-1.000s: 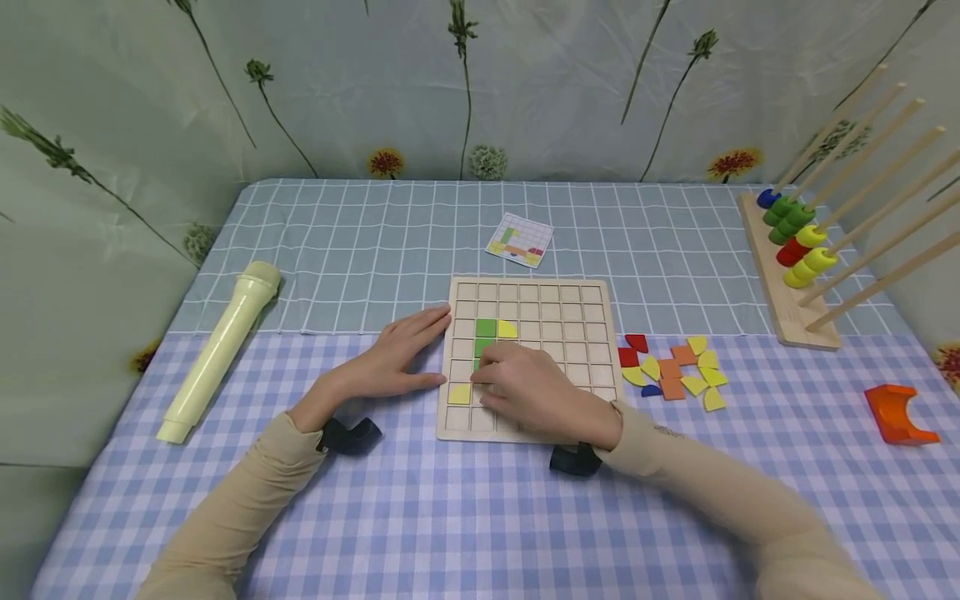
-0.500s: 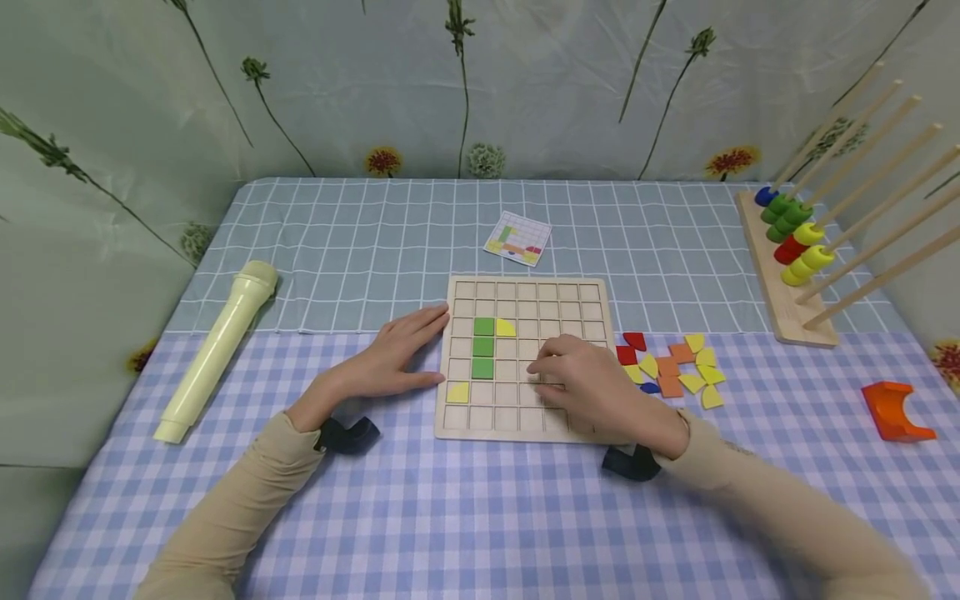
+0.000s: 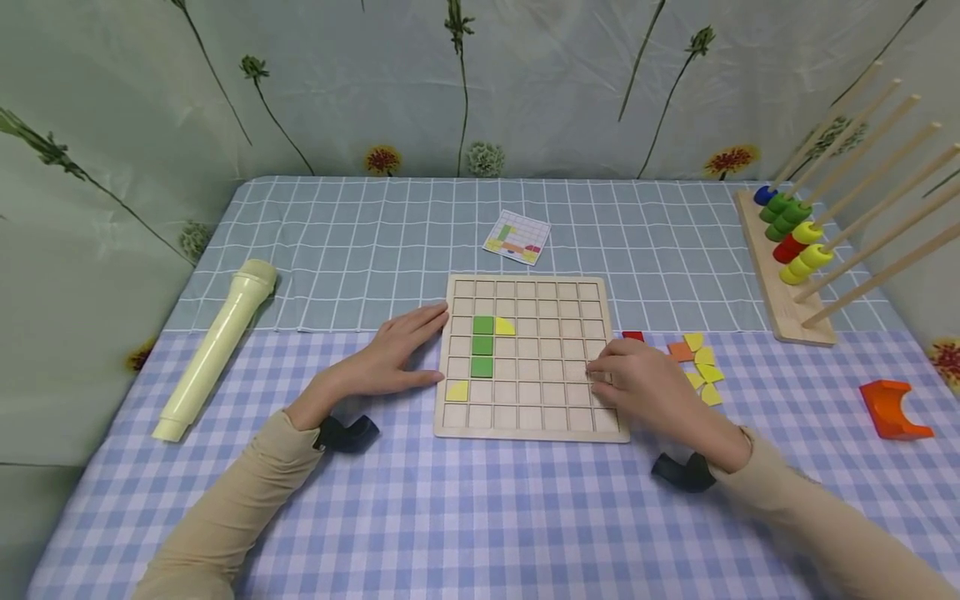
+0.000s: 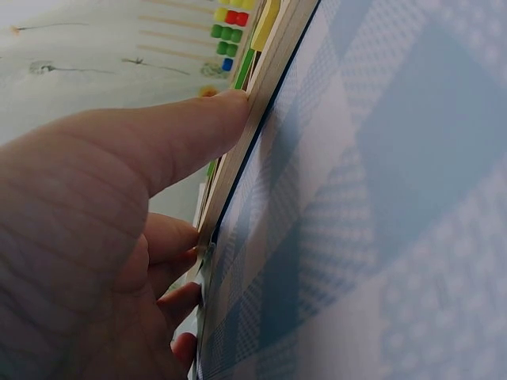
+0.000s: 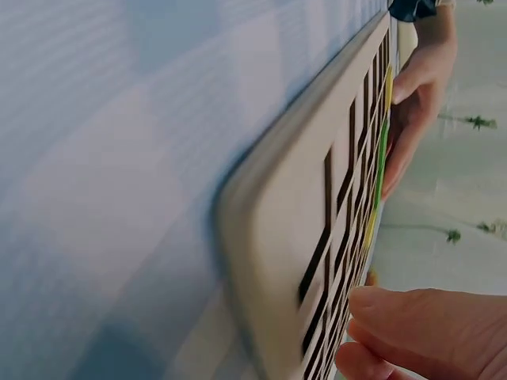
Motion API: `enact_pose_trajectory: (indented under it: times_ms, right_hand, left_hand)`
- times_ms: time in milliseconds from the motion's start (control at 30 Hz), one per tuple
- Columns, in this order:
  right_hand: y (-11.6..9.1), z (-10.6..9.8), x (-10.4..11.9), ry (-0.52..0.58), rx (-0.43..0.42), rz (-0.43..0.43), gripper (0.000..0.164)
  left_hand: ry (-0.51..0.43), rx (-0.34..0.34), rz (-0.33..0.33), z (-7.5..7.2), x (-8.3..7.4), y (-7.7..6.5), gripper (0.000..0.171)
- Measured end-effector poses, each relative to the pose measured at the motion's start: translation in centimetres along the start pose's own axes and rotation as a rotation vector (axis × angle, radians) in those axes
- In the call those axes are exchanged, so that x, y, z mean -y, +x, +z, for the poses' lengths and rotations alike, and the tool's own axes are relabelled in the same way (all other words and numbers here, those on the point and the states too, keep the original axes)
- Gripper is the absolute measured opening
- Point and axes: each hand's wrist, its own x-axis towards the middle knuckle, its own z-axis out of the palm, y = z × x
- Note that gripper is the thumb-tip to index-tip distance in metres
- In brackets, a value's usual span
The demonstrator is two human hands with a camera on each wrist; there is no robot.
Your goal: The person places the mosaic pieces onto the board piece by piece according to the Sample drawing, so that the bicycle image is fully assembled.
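Checked tablecloth (image 3: 420, 517); grid board (image 3: 540, 435) on it, green tiles (image 3: 482, 345) in cells. Left hand (image 3: 401, 354) relaxed, touching its left edge. Right hand (image 3: 648, 383) loosely curled over right edge — no tile visible. Apparently between placements; next likely needs pinching loose tiles (image 3: 705, 372) alongside.

A pale grey-green backdrop (image 3: 360, 92) filled the upper part of the frame, creased in places and continuing down the left and right edges. Its print showed long-stemmed plants (image 3: 457, 33), orange-red blooms (image 3: 383, 161) and pale round flower heads (image 3: 485, 159). Over the surface (image 3: 495, 500), grey-blue cloth (image 3: 360, 225) with white grid lines crossed the middle, and blue-and-white gingham (image 3: 375, 533) ran to the lower edge. The light looked soft.
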Motion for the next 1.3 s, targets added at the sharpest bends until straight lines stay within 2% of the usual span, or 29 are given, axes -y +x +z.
enact_pose_trajectory:
  times_ms: [467, 733, 967, 1300]
  right_hand:
    - [-1.3, -1.0, -2.5, -0.075, 0.038, 0.157, 0.022]
    - [-1.5, -0.9, -2.8, -0.092, 0.027, 0.167, 0.021]
    - [-1.4, -0.8, -2.7, -0.088, 0.059, 0.179, 0.023]
    - [-1.5, -0.5, -2.7, -0.105, 0.054, 0.119, 0.021]
  left_hand:
    - [-0.003, 0.000, 0.002, 0.0, 0.0, -0.1, 0.084]
    - [-0.001, -0.003, 0.010, 0.0, 0.0, 0.0, 0.084]
    - [0.004, -0.004, 0.009, 0.0, -0.1, 0.0, 0.084]
    - [0.007, 0.002, 0.001, 0.0, 0.0, 0.0, 0.084]
